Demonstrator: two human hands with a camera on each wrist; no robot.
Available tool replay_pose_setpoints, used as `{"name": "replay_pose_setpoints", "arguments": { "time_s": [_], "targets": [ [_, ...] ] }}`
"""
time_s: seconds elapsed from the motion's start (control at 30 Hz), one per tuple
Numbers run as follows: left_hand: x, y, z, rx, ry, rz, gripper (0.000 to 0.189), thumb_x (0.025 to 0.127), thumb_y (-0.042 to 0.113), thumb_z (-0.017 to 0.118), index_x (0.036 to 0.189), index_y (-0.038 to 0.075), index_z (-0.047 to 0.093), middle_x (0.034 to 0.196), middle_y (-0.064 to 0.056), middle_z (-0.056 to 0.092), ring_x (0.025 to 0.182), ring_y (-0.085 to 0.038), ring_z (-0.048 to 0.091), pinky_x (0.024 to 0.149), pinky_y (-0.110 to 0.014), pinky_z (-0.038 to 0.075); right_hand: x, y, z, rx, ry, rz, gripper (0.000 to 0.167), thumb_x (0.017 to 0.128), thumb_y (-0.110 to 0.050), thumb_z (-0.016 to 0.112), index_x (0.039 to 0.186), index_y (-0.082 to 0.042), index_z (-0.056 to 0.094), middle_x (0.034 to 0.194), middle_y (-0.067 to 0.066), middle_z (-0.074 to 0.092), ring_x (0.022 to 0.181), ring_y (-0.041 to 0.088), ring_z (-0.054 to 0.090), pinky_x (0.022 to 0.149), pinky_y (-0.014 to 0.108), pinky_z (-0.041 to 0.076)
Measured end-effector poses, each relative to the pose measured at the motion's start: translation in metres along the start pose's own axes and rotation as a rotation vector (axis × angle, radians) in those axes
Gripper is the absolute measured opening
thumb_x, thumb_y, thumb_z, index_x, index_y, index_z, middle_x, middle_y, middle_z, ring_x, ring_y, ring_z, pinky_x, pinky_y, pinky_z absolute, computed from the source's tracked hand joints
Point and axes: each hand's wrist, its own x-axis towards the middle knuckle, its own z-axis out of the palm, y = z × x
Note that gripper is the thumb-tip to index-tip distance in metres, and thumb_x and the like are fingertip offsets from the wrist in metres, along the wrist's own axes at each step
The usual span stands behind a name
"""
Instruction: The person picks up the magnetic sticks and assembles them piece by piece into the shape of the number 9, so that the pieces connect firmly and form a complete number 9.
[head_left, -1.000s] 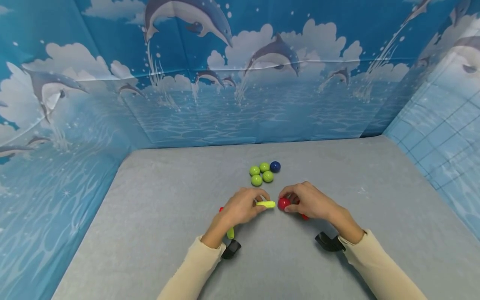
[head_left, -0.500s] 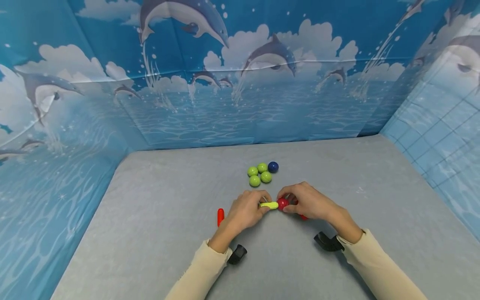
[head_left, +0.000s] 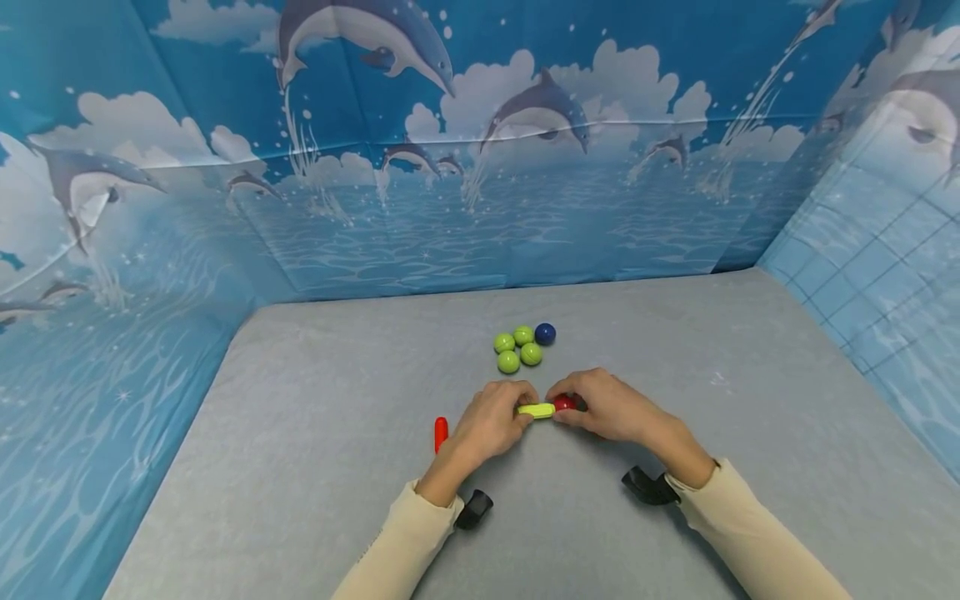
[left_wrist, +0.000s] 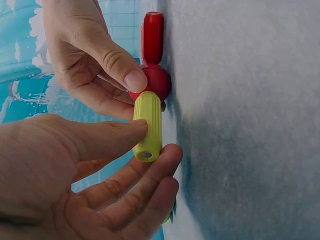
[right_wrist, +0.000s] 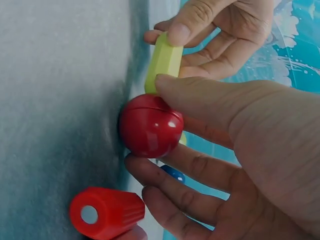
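Observation:
My left hand [head_left: 491, 421] pinches a yellow-green toy stick [left_wrist: 148, 122] between thumb and fingers. One end of the stick meets a glossy red ball [right_wrist: 151, 126]; the other end shows a small round metal inset. With thumb and fingers my right hand [head_left: 609, 406] grips that ball, its thumb lying over the join with the stick. Both pieces are low, close over the grey surface. Beyond the ball in the left wrist view lies a ribbed red stick [left_wrist: 152, 39]; in the right wrist view, the red stick [right_wrist: 107, 212] shows a pale metal end.
Several green balls [head_left: 508, 362] and one dark blue ball [head_left: 545, 334] sit together behind the hands on the grey surface [head_left: 337, 367]. Another red stick [head_left: 441, 433] lies beside my left wrist. A dolphin-printed cloth [head_left: 360, 225] hangs at the back and sides.
My left hand has moved right, bringing the yellow-green stick against the red ball. My right hand has shifted slightly left. A loose green stick is now hidden behind my left arm.

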Motion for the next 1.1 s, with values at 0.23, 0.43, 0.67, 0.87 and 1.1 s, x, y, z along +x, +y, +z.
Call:
{"name": "replay_pose_setpoints", "arguments": {
  "time_s": [0.23,0.43,0.67,0.87,1.1],
  "targets": [
    [-0.001,0.001,0.0,0.016,0.001,-0.022,0.013,0.091,0.009,0.074,0.101,0.017,0.073,0.09,0.007,0.069,0.069,-0.009,0.054,0.062,-0.023,0.045,0.001,-0.001,0.006,-0.025,0.023,-0.025,0.018,0.092,-0.017,0.074,0.108,-0.013,0.076,0.1,-0.003,0.073,0.085,0.008,0.062,0.075,0.029,0.051],
    [-0.002,0.0,-0.002,0.016,0.006,-0.023,0.011,0.091,0.012,0.074,0.101,0.018,0.073,0.094,0.005,0.071,0.068,-0.008,0.054,0.061,-0.024,0.044,0.001,-0.001,0.007,-0.045,0.035,-0.031,0.017,0.092,-0.018,0.074,0.108,-0.013,0.076,0.1,-0.002,0.073,0.089,0.01,0.064,0.077,0.032,0.052],
    [-0.003,-0.004,-0.013,-0.016,0.016,-0.053,0.023,0.094,0.018,0.071,0.116,0.015,0.07,0.11,-0.001,0.072,0.086,-0.015,0.064,0.069,-0.031,0.049,-0.001,-0.001,0.006,-0.047,0.035,-0.027,0.018,0.092,-0.02,0.073,0.108,-0.012,0.075,0.102,-0.001,0.073,0.09,0.01,0.065,0.078,0.033,0.052],
    [0.004,-0.012,-0.03,-0.028,0.01,-0.083,0.041,0.096,0.024,0.069,0.135,0.015,0.061,0.112,-0.005,0.066,0.088,-0.018,0.06,0.071,-0.035,0.047,-0.002,0.0,0.007,-0.039,0.026,-0.014,0.02,0.092,-0.022,0.074,0.109,-0.012,0.075,0.101,-0.002,0.074,0.085,0.006,0.064,0.075,0.03,0.052],
    [0.023,-0.027,-0.048,-0.041,-0.045,-0.104,0.042,0.098,0.02,0.066,0.138,0.015,0.058,0.094,-0.003,0.066,0.069,-0.015,0.057,0.057,-0.028,0.044,0.0,0.001,0.007,-0.026,0.024,-0.003,0.02,0.092,-0.022,0.074,0.11,-0.012,0.075,0.1,-0.003,0.074,0.084,0.005,0.062,0.074,0.03,0.052]
  ]
}}
